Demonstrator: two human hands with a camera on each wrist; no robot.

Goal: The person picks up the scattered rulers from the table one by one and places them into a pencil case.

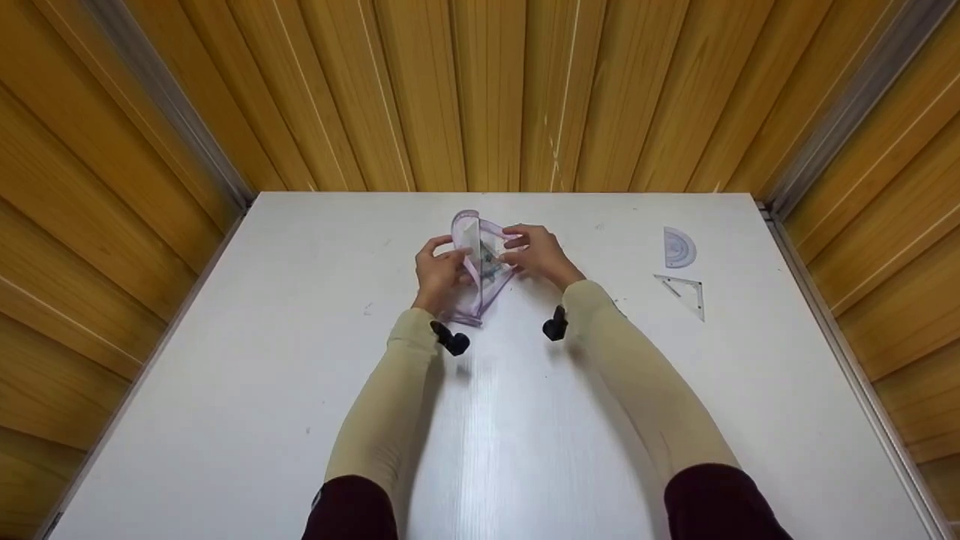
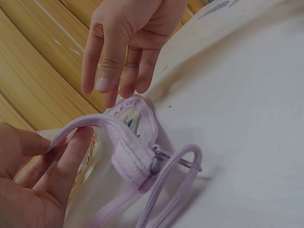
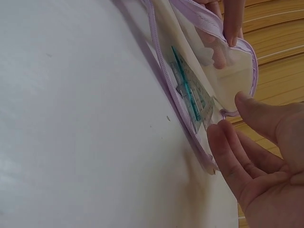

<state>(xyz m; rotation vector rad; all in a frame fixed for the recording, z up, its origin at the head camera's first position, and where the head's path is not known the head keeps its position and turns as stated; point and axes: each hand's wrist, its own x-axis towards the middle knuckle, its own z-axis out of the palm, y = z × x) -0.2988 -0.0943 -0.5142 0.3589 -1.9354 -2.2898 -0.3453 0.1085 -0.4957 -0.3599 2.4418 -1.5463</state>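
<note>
A see-through zip pouch (image 1: 466, 231) with lilac trim is held unzipped above the white table, its zip pull loop (image 2: 190, 164) hanging at the near end. My left hand (image 1: 437, 271) pinches one lilac edge (image 2: 90, 119) between thumb and fingers, spreading the mouth. Clear and teal drawing tools (image 3: 190, 90), one looking like a set square, lie inside the pouch. At the mouth's other side is my right hand (image 1: 538, 253). Its thumb and fingers (image 3: 228, 152) stand apart with nothing between them; whether the fingertips touch the pouch I cannot tell.
To the right on the white table (image 1: 262, 375) lie a clear protractor (image 1: 679, 248) and, just nearer, a clear triangular set square (image 1: 700, 294). Wood-patterned panels (image 1: 487, 97) rise behind the table and on both sides.
</note>
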